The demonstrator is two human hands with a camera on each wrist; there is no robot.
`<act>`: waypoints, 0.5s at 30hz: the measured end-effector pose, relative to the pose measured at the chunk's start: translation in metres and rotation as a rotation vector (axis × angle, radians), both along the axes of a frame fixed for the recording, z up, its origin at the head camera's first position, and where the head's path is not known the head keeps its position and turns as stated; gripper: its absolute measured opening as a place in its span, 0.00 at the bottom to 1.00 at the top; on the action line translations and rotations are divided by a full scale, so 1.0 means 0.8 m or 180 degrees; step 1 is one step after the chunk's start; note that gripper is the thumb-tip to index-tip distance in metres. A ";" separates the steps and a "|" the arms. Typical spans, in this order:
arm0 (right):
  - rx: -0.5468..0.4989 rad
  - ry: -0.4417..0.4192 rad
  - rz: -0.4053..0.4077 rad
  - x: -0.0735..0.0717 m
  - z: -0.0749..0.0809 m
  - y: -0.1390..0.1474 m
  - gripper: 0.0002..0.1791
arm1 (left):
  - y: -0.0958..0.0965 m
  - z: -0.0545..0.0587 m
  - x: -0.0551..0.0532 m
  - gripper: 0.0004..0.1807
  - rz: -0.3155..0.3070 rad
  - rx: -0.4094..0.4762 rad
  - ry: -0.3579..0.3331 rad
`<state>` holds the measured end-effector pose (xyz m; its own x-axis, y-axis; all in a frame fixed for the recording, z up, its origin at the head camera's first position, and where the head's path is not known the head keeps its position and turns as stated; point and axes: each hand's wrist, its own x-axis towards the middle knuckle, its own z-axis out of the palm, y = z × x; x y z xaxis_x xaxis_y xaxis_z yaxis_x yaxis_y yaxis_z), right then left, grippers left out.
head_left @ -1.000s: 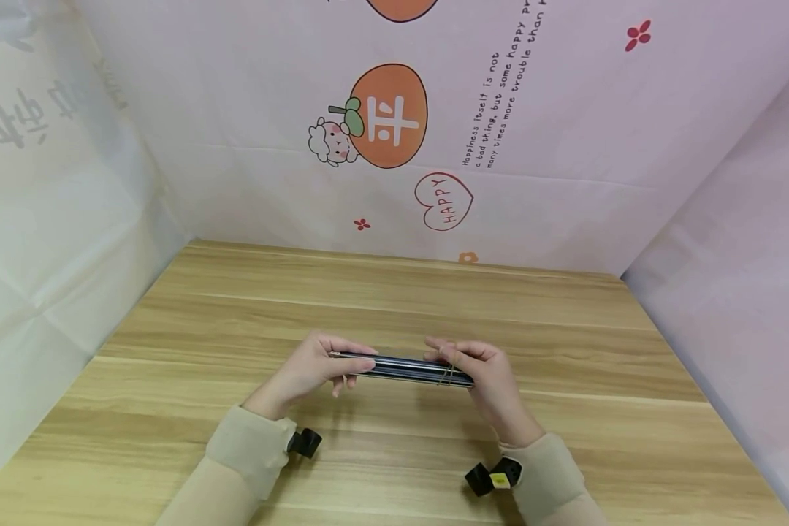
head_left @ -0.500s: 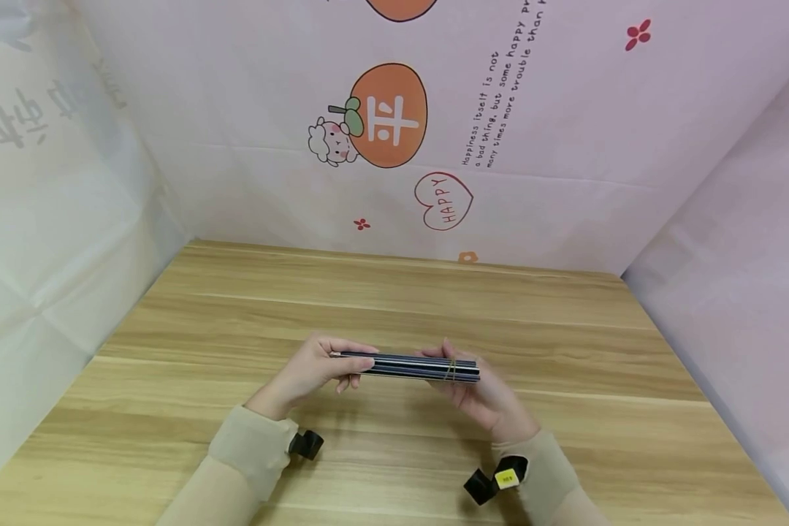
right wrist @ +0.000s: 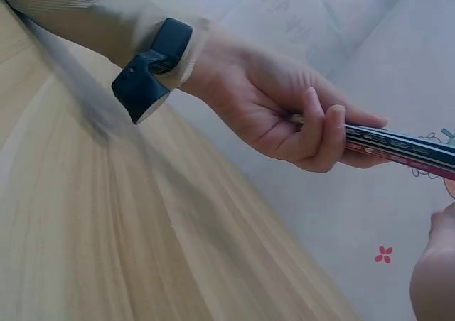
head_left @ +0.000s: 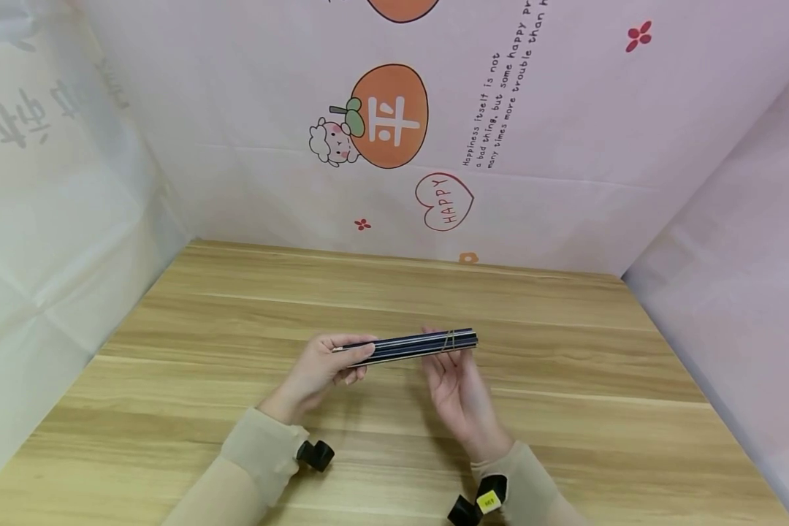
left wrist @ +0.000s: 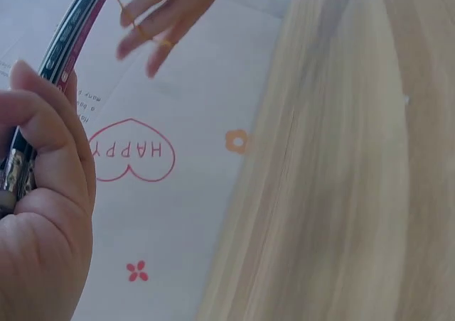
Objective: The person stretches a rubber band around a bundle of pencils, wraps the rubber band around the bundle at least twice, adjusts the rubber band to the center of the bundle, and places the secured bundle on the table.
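A bundle of pencils (head_left: 404, 348), dark with pale stripes, is held raised over the table. My left hand (head_left: 318, 372) grips its left end, thumb on top and fingers beneath; silver eraser ferrules (left wrist: 15, 168) show by this hand in the left wrist view. Around the bundle's right end runs a thin rubber band (head_left: 448, 340). My right hand (head_left: 456, 402) is below and behind that end, palm up, its fingertips partly hidden by the pencils. From the left wrist side, the band stretches off the pencils across the spread, nearly straight fingers (left wrist: 146, 19) of the right hand.
A wood-grain table (head_left: 237, 314) lies under both hands. Behind it hangs a white printed cloth (head_left: 250, 197), with more white cloth at both sides. Black cameras (head_left: 315, 455) sit on the wrists over beige sleeves (head_left: 263, 446).
The right hand has turned from gripping the banded end from the right to palm up beneath it. The pencils' right end has risen, so the bundle now tilts upward to the right.
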<state>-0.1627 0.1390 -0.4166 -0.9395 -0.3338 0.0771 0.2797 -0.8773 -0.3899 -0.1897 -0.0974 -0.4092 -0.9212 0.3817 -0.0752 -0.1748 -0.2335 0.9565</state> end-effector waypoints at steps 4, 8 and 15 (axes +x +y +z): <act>-0.0179 0.0177 -0.0048 0.000 -0.003 -0.003 0.29 | 0.005 -0.002 0.001 0.08 0.0073 0.0153 -0.0173; -0.0137 0.0466 -0.0252 -0.006 -0.010 -0.001 0.29 | 0.010 -0.006 0.001 0.11 0.0086 0.0313 -0.0360; 0.0280 0.1154 -0.0692 -0.013 -0.015 0.007 0.23 | 0.014 -0.006 0.001 0.14 0.0060 0.0572 -0.0531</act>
